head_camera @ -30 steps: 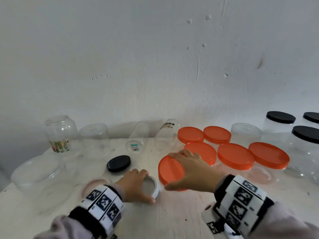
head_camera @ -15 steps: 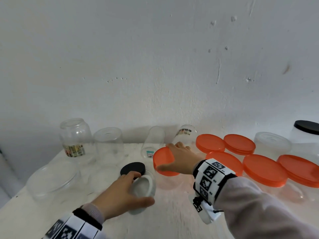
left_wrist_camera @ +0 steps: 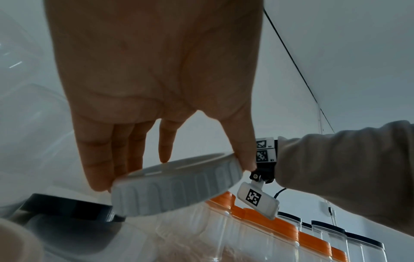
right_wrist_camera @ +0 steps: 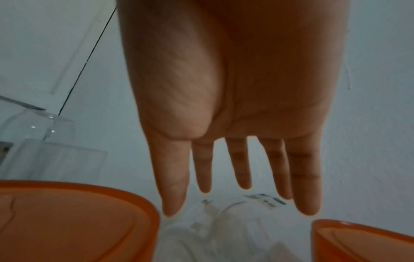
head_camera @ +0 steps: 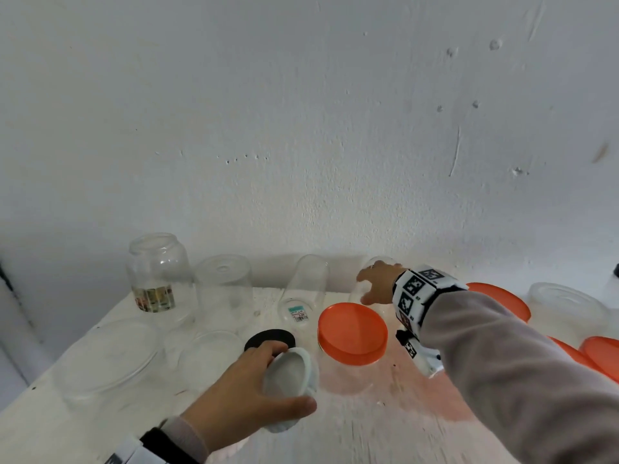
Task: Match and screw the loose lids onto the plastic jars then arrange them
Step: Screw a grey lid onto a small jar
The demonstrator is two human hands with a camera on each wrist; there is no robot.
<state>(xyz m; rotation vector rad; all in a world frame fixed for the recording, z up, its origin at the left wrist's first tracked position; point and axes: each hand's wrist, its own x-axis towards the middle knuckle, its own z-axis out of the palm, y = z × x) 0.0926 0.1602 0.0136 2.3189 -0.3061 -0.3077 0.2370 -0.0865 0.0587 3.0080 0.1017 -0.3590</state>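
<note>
So the left hand (head_camera: 241,393) has a white ribbed lid (head_camera: 290,375) pinched by its rim, thumb on one side and fingers on the other, held tilted just above the table (head_camera: 368,430). A black lid (head_camera: 269,339) lies flat right behind it. In the left wrist view you can see the lid (left_wrist_camera: 177,186) clear of everything else, gripped only at the edge.

The right hand (head_camera: 378,283) is stretched out toward the back wall with fingers straight and spread, holding nothing. Its fingertips (right_wrist_camera: 306,209) are over a clear jar (head_camera: 371,279) lying on its side near the wall; can't tell if they actually touch it. Another clear jar with a price sticker (head_camera: 303,293) lies on its side to the left of that one.

A jar with an orange lid (head_camera: 351,333) stands between the two hands. More orange-lidded jars (head_camera: 502,299) sit off to the right, under the right sleeve. At the back left stands an open jar with a colourful label (head_camera: 155,272).
</note>
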